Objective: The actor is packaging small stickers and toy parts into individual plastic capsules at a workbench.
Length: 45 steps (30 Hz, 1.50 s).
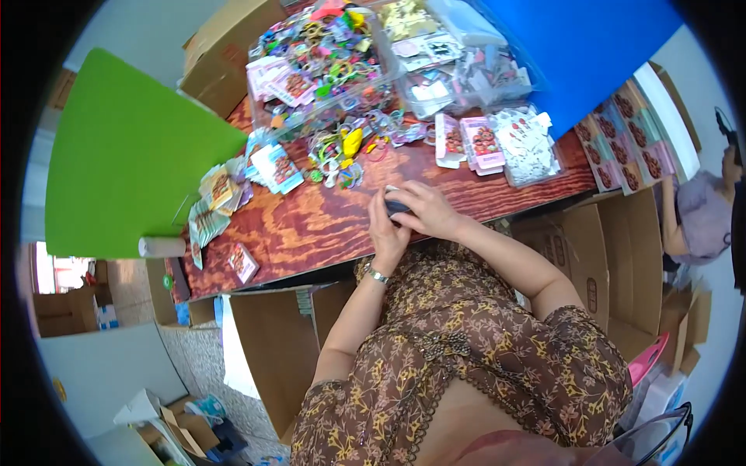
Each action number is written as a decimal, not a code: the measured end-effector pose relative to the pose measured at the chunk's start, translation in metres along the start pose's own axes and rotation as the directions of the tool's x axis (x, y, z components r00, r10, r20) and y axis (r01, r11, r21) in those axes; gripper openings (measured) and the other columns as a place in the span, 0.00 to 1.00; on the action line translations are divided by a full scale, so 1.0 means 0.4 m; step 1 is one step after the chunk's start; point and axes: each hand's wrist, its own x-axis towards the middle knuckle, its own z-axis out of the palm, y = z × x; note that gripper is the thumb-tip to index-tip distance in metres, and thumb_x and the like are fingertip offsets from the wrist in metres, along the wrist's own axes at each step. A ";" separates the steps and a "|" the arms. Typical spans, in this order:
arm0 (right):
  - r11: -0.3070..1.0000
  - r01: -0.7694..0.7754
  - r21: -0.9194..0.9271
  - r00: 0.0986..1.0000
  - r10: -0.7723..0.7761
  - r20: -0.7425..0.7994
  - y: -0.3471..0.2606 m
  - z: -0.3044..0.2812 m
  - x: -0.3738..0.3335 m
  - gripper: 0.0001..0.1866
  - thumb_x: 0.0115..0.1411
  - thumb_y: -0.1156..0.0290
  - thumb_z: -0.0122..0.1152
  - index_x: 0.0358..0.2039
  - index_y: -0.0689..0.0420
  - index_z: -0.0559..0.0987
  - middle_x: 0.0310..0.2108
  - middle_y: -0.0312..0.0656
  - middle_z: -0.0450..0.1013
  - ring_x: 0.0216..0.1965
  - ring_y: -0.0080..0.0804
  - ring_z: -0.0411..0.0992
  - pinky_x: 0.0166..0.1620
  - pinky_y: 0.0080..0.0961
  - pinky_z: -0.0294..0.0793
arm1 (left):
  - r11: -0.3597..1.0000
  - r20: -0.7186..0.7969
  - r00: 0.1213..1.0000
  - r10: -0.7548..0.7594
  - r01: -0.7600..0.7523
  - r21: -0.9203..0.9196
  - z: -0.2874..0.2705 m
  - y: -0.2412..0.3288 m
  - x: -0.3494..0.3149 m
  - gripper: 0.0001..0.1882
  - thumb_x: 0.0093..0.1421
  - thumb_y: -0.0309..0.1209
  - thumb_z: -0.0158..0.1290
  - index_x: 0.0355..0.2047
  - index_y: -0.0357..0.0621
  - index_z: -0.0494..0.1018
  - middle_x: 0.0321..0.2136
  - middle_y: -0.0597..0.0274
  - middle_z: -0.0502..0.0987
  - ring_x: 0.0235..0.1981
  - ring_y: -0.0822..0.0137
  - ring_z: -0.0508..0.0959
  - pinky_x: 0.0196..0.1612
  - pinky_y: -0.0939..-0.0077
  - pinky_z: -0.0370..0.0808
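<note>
Over the front edge of the table (326, 225), my two hands close together around a small dark, rounded object (397, 207). Its kind is hard to make out, since fingers cover most of it. My left hand (381, 231) grips it from the left side, and my right hand (434, 211) wraps over it from the right. Beyond my hands lies a loose heap of colourful bands and trinkets (342, 167), with a yellow piece (352, 143) among them. Small pink boxes (483, 147) with red pictures stand to the right of that heap.
Two clear bins, one of colourful trinkets (326, 54) and another of packets (466, 85), fill the back. A bag of white pieces (528, 147) lies right. Leftward are stacked packets (208, 225), a small box (243, 262) and a green panel (124, 163). Cardboard boxes (272, 349) stand below.
</note>
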 end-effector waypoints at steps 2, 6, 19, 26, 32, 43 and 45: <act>0.998 -0.015 0.066 1.000 0.015 0.009 -0.004 -0.020 -0.008 0.27 0.57 0.61 0.67 0.56 0.52 0.75 0.54 0.49 0.71 0.53 0.51 0.74 0.54 0.41 0.76 | 0.998 0.039 0.998 0.050 -0.051 0.027 -0.017 -0.006 0.009 0.40 0.52 0.23 0.61 0.65 0.34 0.58 0.55 0.40 0.69 0.57 0.41 0.70 0.57 0.55 0.72; 0.996 -0.002 0.085 0.997 0.008 -0.081 0.037 -0.119 -0.017 0.22 0.60 0.61 0.64 0.55 0.51 0.77 0.52 0.47 0.74 0.51 0.49 0.75 0.53 0.40 0.76 | 1.000 0.011 1.000 0.018 -0.018 0.002 -0.038 -0.014 0.035 0.47 0.55 0.29 0.66 0.69 0.33 0.52 0.54 0.42 0.70 0.56 0.46 0.73 0.56 0.59 0.72; 0.602 -0.532 -0.596 0.841 0.457 -0.288 0.439 -0.477 -0.101 0.18 0.59 0.63 0.68 0.46 0.59 0.81 0.41 0.52 0.79 0.41 0.50 0.78 0.45 0.41 0.76 | 0.996 0.012 1.000 0.002 -0.001 -0.090 -0.024 -0.015 0.032 0.50 0.57 0.25 0.66 0.71 0.36 0.43 0.60 0.40 0.67 0.56 0.53 0.75 0.58 0.64 0.73; 0.610 -0.685 -0.398 0.722 0.638 -0.267 0.506 -0.502 -0.101 0.24 0.56 0.62 0.68 0.53 0.55 0.79 0.43 0.53 0.77 0.46 0.50 0.76 0.49 0.43 0.75 | 0.984 0.031 0.994 -0.109 0.112 -0.142 -0.024 -0.017 0.024 0.51 0.57 0.25 0.66 0.71 0.35 0.43 0.61 0.40 0.66 0.59 0.54 0.73 0.61 0.64 0.70; 0.541 -0.638 -0.548 0.740 0.629 -0.239 0.489 -0.504 -0.100 0.25 0.57 0.66 0.67 0.56 0.52 0.77 0.40 0.49 0.77 0.44 0.46 0.76 0.49 0.40 0.75 | 0.982 0.003 0.995 -0.096 0.095 -0.164 -0.014 -0.018 0.025 0.52 0.56 0.25 0.67 0.71 0.34 0.42 0.61 0.39 0.66 0.60 0.53 0.71 0.62 0.64 0.69; 0.876 -0.412 -0.250 0.854 0.467 0.231 0.333 -0.542 -0.191 0.10 0.61 0.70 0.65 0.43 0.56 0.82 0.37 0.45 0.80 0.35 0.42 0.78 0.41 0.35 0.77 | 0.988 -0.005 0.997 -0.083 0.082 -0.132 -0.012 -0.027 0.023 0.51 0.57 0.27 0.67 0.71 0.33 0.42 0.63 0.38 0.63 0.61 0.53 0.70 0.62 0.63 0.68; 0.820 -0.436 -0.372 0.807 0.539 0.242 0.311 -0.500 -0.203 0.09 0.58 0.71 0.67 0.40 0.55 0.82 0.36 0.45 0.79 0.37 0.43 0.78 0.42 0.37 0.76 | 0.988 -0.001 0.996 -0.088 0.087 -0.130 -0.011 -0.031 0.022 0.51 0.57 0.26 0.66 0.71 0.33 0.43 0.63 0.39 0.64 0.60 0.54 0.71 0.62 0.64 0.69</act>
